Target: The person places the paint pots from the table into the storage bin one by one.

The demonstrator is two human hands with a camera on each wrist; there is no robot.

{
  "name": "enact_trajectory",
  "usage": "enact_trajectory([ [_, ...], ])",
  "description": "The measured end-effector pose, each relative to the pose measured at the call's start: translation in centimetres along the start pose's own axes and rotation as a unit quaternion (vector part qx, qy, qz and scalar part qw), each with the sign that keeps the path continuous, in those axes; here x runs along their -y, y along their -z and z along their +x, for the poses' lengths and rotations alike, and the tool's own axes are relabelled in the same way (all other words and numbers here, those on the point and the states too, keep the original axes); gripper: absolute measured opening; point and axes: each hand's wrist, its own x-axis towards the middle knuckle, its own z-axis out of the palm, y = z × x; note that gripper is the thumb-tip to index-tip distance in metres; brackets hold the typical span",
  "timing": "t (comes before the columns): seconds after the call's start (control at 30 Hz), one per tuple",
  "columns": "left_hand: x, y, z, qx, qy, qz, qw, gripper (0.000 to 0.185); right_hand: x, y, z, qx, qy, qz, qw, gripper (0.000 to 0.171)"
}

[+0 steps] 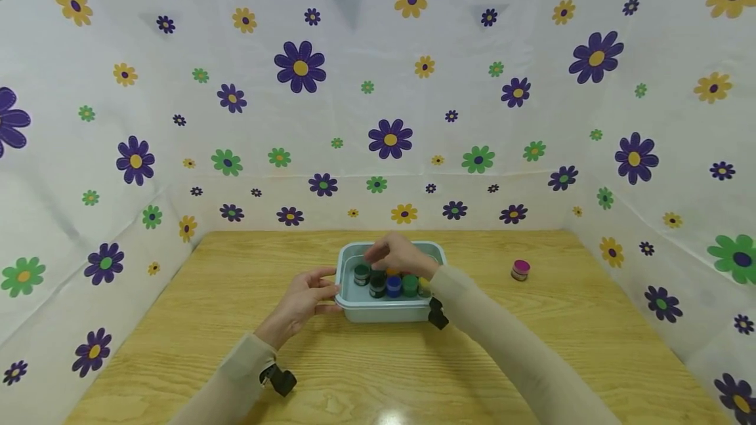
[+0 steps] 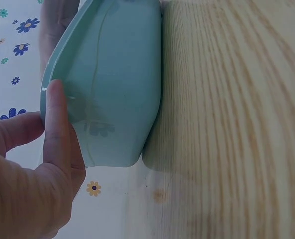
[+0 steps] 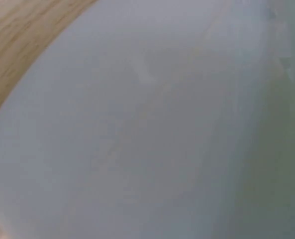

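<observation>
A pale blue-green plastic tub (image 1: pixel 390 313) stands on the table, holding several small paint jars, among them a blue jar (image 1: pixel 393 286), a green jar (image 1: pixel 409 285) and a dark jar (image 1: pixel 377 286). My left hand (image 1: pixel 301 300) holds the tub by its left side; in the left wrist view a finger lies along the outer wall just below the rim. Over the jars hovers my right hand (image 1: pixel 404 256), slightly blurred, its loosely bent fingers pointing left and down, with no jar showing between them. The tub's wall (image 3: pixel 152 124) fills most of the right wrist view, where the hand is hidden.
A small jar with a pink lid (image 1: pixel 520 270) stands on the wooden table (image 1: pixel 354 372) to the right of the tub. White flower-printed sheeting (image 1: pixel 354 103) encloses the table at the back and both sides.
</observation>
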Motion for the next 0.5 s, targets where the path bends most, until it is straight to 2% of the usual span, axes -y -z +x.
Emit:
enact_trajectory([
  [0.23, 0.0, -0.1, -0.1, -0.002, 0.0, 0.0, 1.0, 0.05, -0.2, 0.6, -1.5, 0.007, -0.023, 0.047, 0.999, 0.027],
  [0.5, 0.1, -0.1, -0.1, -0.003, -0.004, 0.006, 1.0, 0.05, -0.7, 1.6, -3.0, 0.002, -0.038, 0.067, 0.997, 0.029],
])
